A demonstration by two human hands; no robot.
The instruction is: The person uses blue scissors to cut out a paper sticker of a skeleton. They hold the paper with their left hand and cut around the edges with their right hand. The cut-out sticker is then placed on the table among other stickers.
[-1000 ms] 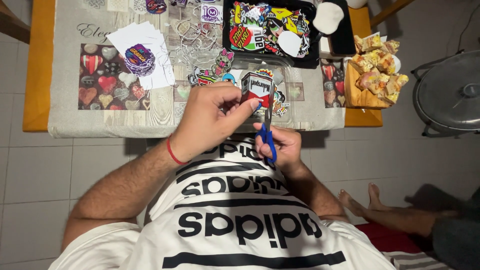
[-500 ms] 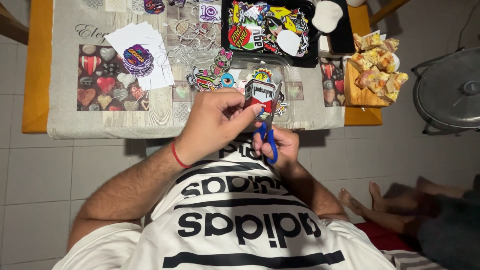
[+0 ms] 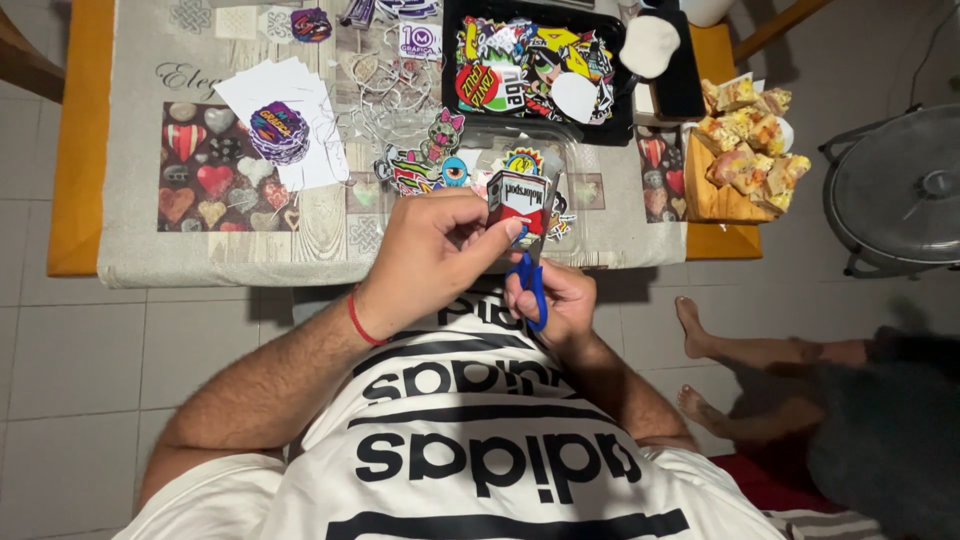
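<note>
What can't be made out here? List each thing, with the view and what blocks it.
Head view only:
- Blades of the blue-handled scissors: hidden behind the sticker and the left hand.
- Right hand: its fingertips are tucked under the handles.
- Black tray of stickers: far edge cut off by the frame top.
- Other person's legs: the body is cut off at the right edge.

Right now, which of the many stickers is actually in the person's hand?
The red, white and black sticker, pinched by the left hand above the blue scissors; all others lie on the table.
</note>
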